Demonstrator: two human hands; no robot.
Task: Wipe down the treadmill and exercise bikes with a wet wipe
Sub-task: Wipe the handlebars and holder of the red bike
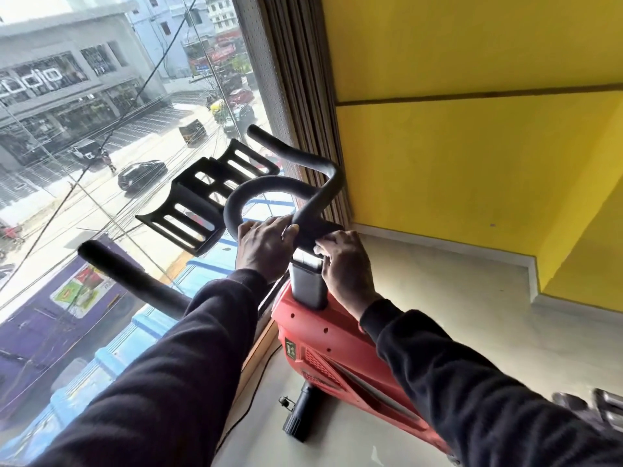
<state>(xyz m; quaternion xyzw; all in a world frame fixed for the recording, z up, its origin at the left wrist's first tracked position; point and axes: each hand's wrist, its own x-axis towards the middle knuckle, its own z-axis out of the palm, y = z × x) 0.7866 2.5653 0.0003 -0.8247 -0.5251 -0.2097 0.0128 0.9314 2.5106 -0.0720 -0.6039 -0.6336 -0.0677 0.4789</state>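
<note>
- Reaching forward from dark sleeves, both hands meet at the centre of a red exercise bike (323,345) with black padded handlebars (269,193), which stands on a pale floor (455,298) beside a large window (101,129) and a yellow wall (472,129).
- The left hand (264,246) curls its fingers over the handlebar loop near the stem, a firm wrapping grip on the padded tube.
- The right hand (344,261) rests against the grey stem post (305,281) just under the handlebar clamp; a small white patch at its fingertips may be the wet wipe (320,247), but it is too hidden to be sure, and I cannot tell how tightly this hand closes.
- A black slotted device tray (209,197) sits ahead of the bars.
- The bike looks heavy and rigid and should stay put under pressure. The foam padding likely gives slightly and holds moisture, so wrapping the thin, limp wipe around the tube and sliding along it suits best.
</note>
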